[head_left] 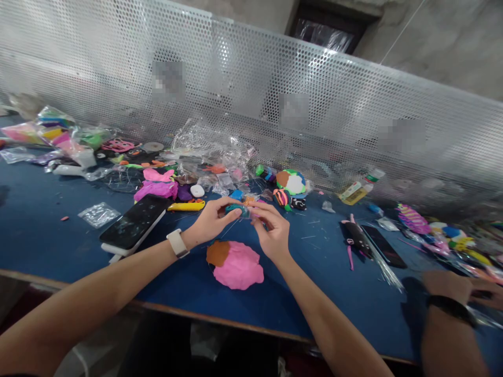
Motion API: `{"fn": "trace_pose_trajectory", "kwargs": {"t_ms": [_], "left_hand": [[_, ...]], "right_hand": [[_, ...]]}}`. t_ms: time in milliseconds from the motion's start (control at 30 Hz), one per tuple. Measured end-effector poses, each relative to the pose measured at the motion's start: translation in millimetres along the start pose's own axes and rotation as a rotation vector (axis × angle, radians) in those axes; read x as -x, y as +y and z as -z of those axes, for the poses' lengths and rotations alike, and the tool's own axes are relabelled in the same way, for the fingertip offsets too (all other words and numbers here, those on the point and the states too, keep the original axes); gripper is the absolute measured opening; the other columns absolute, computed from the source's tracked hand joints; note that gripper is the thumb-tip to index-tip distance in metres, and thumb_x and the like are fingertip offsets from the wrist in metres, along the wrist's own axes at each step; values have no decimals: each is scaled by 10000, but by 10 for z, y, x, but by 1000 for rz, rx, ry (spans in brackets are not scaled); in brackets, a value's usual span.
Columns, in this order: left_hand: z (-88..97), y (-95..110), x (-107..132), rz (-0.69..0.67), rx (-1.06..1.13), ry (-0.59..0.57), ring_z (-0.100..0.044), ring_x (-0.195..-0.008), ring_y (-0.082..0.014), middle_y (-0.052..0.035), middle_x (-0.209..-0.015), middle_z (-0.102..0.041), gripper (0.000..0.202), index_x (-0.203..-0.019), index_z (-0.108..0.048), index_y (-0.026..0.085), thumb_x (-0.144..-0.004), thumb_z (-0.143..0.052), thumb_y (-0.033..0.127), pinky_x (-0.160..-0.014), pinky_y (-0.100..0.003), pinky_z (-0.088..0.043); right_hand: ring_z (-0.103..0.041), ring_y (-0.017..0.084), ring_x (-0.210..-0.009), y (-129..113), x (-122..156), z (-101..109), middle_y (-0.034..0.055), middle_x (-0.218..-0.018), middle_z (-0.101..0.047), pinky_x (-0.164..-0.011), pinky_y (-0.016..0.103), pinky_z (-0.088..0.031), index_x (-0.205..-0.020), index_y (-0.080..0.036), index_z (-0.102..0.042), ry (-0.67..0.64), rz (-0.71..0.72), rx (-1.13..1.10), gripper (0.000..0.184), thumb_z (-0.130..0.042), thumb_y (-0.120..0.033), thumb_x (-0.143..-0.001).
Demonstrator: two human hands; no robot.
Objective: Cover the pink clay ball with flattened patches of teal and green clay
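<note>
Both my hands meet above the middle of the blue table (314, 283). Between them is a small clear plastic packet (242, 210) with something teal, perhaps modelling clay, inside. My left hand (215, 219) pinches its left end, and a pale watch band circles that wrist. Pinching the right end is my right hand (271, 228), its fingers curled. Just below the hands lies a flat pink clay piece (239, 266) with a brown patch (218, 253) at its upper left. Neither hand touches it.
Left of my hands lie a phone (133, 222) on a white block and a yellow cutter (186, 206). Clay lumps and plastic wrappers (212, 144) line the perforated metal screen (243, 78). Another person's hand (448, 287) works at far right, near a second phone (383, 245).
</note>
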State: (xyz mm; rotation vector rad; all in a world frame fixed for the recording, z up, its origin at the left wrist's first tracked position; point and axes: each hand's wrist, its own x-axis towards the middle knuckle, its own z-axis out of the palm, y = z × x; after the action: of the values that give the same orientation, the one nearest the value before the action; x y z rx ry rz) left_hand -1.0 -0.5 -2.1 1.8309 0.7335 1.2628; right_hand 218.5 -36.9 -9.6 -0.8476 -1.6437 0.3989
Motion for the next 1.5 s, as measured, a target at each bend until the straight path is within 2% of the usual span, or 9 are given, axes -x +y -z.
{"fn": "trace_pose_trajectory", "kwargs": {"t_ms": [133,267,467,600,767,867,1067,1333,1500], "left_hand": [[-3,12,12,-111,-126,72,-754,-1086,-240,-118,-1223,-821,250,-1244,-815,209,-1047,-753,350,-945,-391,-607],[-10,-18,21,-189,-89,102,-736,-1261,-267,-132,-1296,-785,214,-1210,-783,214,-997,-769,226,-1099,-451,-596],[-3,-50,6,-246,-55,77,-744,-1254,-271,-136,-1289,-774,191,-1135,-788,215,-950,-836,208,-1107,-470,-612],[-3,-65,14,-195,-88,39,-747,-1268,-277,-142,-1356,-777,357,-1291,-786,218,-936,-815,197,-1054,-441,-622],[-16,-112,26,4,-82,-8,-784,-1160,-266,-149,-1377,-798,528,-1427,-729,193,-915,-839,256,-991,-406,-629],[-12,-128,21,-8,-87,2,-778,-1117,-252,-133,-1312,-805,458,-1361,-745,188,-922,-845,272,-976,-389,-623],[12,-140,2,-103,-141,57,-739,-1172,-254,-98,-1264,-782,393,-1291,-748,207,-904,-815,194,-1072,-434,-584],[-43,-88,-6,205,233,107,-734,-1077,-207,-62,-1188,-743,603,-1290,-678,186,-721,-874,155,-922,-329,-596],[-29,31,18,529,643,57,-648,-722,-116,28,-959,-702,803,-1404,-616,254,-652,-830,74,-693,-272,-521]], "right_hand": [[-819,281,-1300,-29,-3,-14,111,-1411,-837,-941,410,-743,-1229,-282,-879,-31,-60,-25,278,-726,-199,-1013],[-791,288,-1343,-32,-8,-43,140,-1448,-801,-978,410,-743,-1284,-264,-846,-36,-135,-16,274,-802,-339,-1025],[-777,312,-1372,62,3,-68,159,-1503,-747,-959,423,-751,-1256,-262,-831,-64,-154,-97,397,-912,-511,-956],[-794,307,-1313,72,6,-80,154,-1439,-768,-923,424,-752,-1170,-255,-830,-36,-154,-84,353,-918,-519,-954],[-800,298,-1285,8,-4,-65,141,-1402,-788,-915,415,-753,-1131,-264,-825,-11,-105,-22,240,-895,-437,-980],[-777,308,-1350,-9,2,-54,142,-1459,-772,-944,433,-756,-1221,-276,-829,-52,-60,21,246,-867,-376,-999],[-662,357,-1541,-3,33,-49,153,-1696,-628,-995,478,-766,-1565,-321,-718,-226,-61,76,597,-865,-419,-995],[-671,363,-1521,-3,35,-42,149,-1664,-646,-1008,495,-759,-1539,-322,-736,-262,-9,127,547,-850,-377,-1006],[-708,355,-1478,27,47,-37,127,-1665,-655,-1079,552,-737,-1556,-350,-718,-269,59,190,537,-812,-340,-1028]]}}
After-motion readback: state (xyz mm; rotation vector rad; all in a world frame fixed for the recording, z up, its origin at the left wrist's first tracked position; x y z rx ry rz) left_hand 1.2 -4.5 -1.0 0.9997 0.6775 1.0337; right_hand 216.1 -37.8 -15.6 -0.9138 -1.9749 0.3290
